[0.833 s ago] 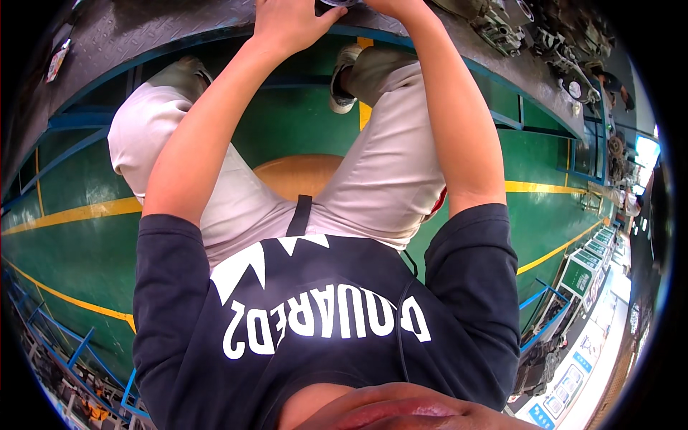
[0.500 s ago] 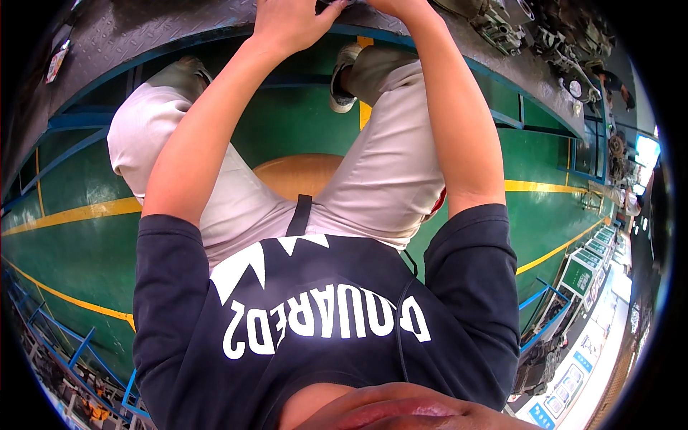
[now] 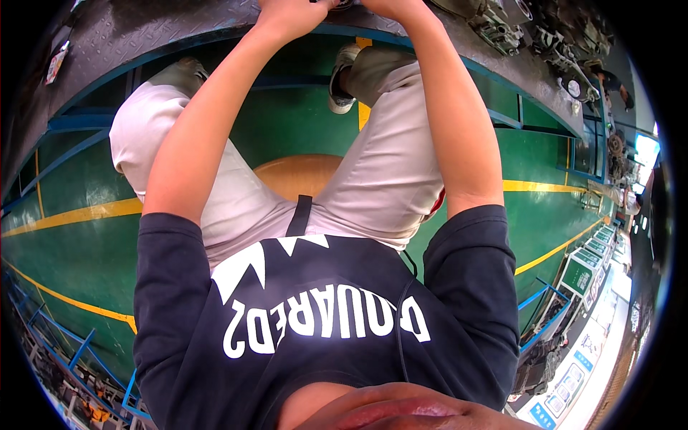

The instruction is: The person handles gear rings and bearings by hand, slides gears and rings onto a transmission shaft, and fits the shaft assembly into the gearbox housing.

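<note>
At the top edge of the head view, both hands are over the near side of a dark metal workbench (image 3: 179,21) with a raised tread pattern. Between them a small piece of a round, metallic-looking part (image 3: 345,4) shows; its kind cannot be made out. My left hand (image 3: 292,17) has its thumb pointing at that part, close to or touching it. My right hand (image 3: 390,7) is at the part's right side. The picture's edge cuts off most fingers of both hands, so their grip is hidden.
Greasy metal machine parts (image 3: 502,32) crowd the bench at the right. A small packet-like object (image 3: 57,63) lies at the bench's left end. Blue framework (image 3: 79,120) supports the bench. I sit on a round wooden stool (image 3: 297,172) over a green floor. Another person (image 3: 615,87) is at the far right.
My left hand has shifted slightly up and left, and its thumb has drawn back toward the top edge. A bit more of the metallic part shows between my hands.
</note>
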`<state>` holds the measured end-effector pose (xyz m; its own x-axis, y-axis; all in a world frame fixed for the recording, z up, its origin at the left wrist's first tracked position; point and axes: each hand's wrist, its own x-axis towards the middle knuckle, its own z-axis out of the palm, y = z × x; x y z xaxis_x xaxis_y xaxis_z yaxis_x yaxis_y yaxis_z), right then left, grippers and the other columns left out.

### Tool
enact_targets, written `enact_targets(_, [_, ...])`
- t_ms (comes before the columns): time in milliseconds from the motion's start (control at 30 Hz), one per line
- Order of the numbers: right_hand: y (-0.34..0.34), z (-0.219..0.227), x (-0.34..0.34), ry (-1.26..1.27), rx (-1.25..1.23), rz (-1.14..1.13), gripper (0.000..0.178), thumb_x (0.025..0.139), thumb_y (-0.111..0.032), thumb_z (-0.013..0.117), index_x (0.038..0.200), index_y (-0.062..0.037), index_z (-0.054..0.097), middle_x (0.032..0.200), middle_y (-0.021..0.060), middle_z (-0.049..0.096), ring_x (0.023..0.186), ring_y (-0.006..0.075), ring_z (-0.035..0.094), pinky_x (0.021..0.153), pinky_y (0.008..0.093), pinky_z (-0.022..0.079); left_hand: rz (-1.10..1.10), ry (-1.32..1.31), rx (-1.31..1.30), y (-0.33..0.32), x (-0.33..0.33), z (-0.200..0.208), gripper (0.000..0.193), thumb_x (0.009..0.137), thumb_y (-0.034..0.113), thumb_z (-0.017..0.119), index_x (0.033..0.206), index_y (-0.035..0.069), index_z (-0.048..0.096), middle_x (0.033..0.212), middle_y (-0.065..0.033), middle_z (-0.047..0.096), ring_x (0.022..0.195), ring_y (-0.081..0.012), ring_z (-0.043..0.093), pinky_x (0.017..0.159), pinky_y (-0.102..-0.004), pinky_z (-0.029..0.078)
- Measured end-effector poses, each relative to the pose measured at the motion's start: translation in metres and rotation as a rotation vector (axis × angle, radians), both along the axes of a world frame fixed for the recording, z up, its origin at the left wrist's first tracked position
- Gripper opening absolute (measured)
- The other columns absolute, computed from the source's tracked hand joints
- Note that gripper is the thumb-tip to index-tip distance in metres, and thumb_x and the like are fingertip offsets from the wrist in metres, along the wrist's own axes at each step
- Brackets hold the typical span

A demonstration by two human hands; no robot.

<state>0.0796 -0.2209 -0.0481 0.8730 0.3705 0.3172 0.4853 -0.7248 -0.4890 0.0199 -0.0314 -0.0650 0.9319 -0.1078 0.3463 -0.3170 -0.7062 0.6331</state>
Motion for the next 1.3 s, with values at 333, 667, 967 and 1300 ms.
enact_targets(333, [-0.004,0.011,0.003,0.226,0.286,0.158,0.034,0.084,0.001,0.055,0.112,0.003,0.074,0.097,0.0125,0.077,0.085,0.0185,0.069,0.077,0.0321,0.056,-0.035,0.087,-0.795,0.004,0.025,-0.014,0.022,0.094,0.011,0.075,0.111,-0.003,0.076,0.094,-0.0073,0.077,0.082,-0.014,0.069,0.076,-0.028,0.055])
enact_targets(667, [-0.003,0.03,-0.013,0.466,0.426,0.132,0.024,0.096,-0.006,0.06,0.116,-0.0003,0.072,0.092,0.0056,0.074,0.08,0.0119,0.068,0.067,0.0273,0.054,-0.008,0.145,-0.812,0.004,0.024,-0.018,0.023,0.097,0.016,0.073,0.111,-0.003,0.077,0.096,-0.0067,0.077,0.084,-0.0111,0.068,0.074,-0.0263,0.054])
enact_targets(967, [-0.004,0.025,-0.009,0.436,0.421,0.133,0.023,0.095,-0.005,0.059,0.113,-0.0005,0.074,0.089,0.005,0.073,0.075,0.0107,0.066,0.065,0.0265,0.054,-0.045,0.229,-0.813,0.006,0.026,-0.016,0.02,0.098,0.013,0.072,0.109,-0.002,0.076,0.091,-0.0067,0.076,0.075,-0.01,0.068,0.066,-0.0254,0.053])
enact_targets(1300, [-0.01,0.019,0.001,0.405,0.589,0.099,0.023,0.094,-0.008,0.06,0.11,-0.0004,0.074,0.089,0.004,0.072,0.072,0.0107,0.064,0.066,0.0267,0.053,-0.135,0.119,-0.795,0.004,0.024,-0.02,0.017,0.091,-0.002,0.073,0.109,-0.002,0.075,0.091,-0.0084,0.076,0.078,-0.0126,0.07,0.069,-0.0261,0.056])
